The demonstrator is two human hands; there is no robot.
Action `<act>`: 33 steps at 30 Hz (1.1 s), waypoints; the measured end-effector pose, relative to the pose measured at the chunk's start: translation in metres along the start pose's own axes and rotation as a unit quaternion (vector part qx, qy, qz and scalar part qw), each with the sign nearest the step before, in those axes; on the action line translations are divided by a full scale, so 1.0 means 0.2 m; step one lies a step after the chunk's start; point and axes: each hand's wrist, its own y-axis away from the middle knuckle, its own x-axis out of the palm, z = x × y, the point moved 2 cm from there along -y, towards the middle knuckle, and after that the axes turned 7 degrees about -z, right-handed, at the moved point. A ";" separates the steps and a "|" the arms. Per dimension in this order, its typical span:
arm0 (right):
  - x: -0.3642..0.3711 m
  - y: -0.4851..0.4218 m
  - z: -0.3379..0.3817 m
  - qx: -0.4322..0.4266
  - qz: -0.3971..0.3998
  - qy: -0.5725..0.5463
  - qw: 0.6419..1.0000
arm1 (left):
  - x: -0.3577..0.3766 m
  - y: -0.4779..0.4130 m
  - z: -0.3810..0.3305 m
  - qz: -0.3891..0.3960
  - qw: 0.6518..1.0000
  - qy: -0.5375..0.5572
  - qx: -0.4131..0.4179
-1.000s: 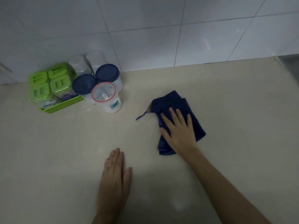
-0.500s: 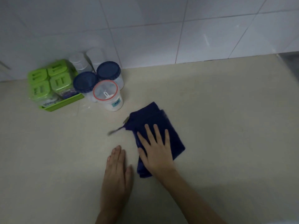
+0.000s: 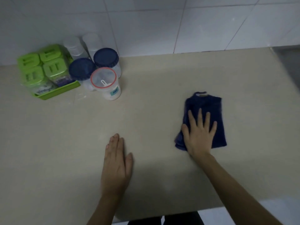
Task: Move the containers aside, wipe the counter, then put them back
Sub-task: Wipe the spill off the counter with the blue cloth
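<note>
The right hand [image 3: 199,135] is lying flat, fingers spread apart, pressing down on a folded dark blue cloth [image 3: 204,114] right of the frame's centre. The left hand [image 3: 116,161] is resting palm down on the beige counter [image 3: 146,98] at lower centre, fingers held together, gripping nothing, well apart from the cloth.

The containers are sitting bunched in the upper left of the frame, against the white tiled wall [image 3: 146,21]. A green tray [image 3: 56,92] is holding four boxes with green lids [image 3: 40,65]; their clear sides are showing something pale and something dark, too blurred to name. Just right of the tray, two jars with dark blue lids [image 3: 82,69] are standing side by side, and a whitish filling is showing low in the nearer one. In front of them a clear tub with a red-rimmed lid [image 3: 103,78] is holding white powder in its lower part. Behind, touching the wall, two clear bottles [image 3: 73,46] are standing upright; what they hold cannot be told.
</note>
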 end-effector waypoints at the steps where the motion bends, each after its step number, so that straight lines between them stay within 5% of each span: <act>1: 0.01 0.06 0.12 -0.037 0.000 -0.003 0.999 | 0.00 0.00 0.00 0.001 1.000 -0.002 0.000; 5: 0.03 0.35 0.53 -0.191 0.020 -0.058 0.980 | -0.01 0.00 0.00 0.009 1.000 -0.009 -0.013; 8: 0.01 0.42 0.47 -0.250 0.036 -0.102 0.962 | -0.03 0.00 0.01 0.001 1.000 -0.014 -0.007; 14: -0.07 0.36 -0.38 -0.076 0.007 -0.048 0.996 | 0.01 0.01 -0.02 -0.013 1.000 -0.014 0.006; 18: -0.07 0.37 -0.32 0.035 0.004 0.009 0.999 | 0.01 0.01 -0.02 -0.011 1.000 -0.012 0.001; 24: 0.01 0.52 0.45 -0.218 0.027 -0.048 0.974 | 0.01 0.02 -0.01 -0.012 1.000 -0.001 0.003; 27: 0.00 0.55 0.41 -0.294 0.042 -0.060 0.953 | 0.00 0.02 -0.01 -0.007 1.000 0.013 -0.001; 30: -0.03 0.52 0.00 -0.277 0.045 -0.041 0.959 | 0.00 0.02 -0.02 -0.008 1.000 0.007 0.000; 33: -0.08 0.49 -0.39 -0.167 0.041 -0.030 0.985 | -0.01 0.02 -0.02 -0.017 1.000 0.004 0.000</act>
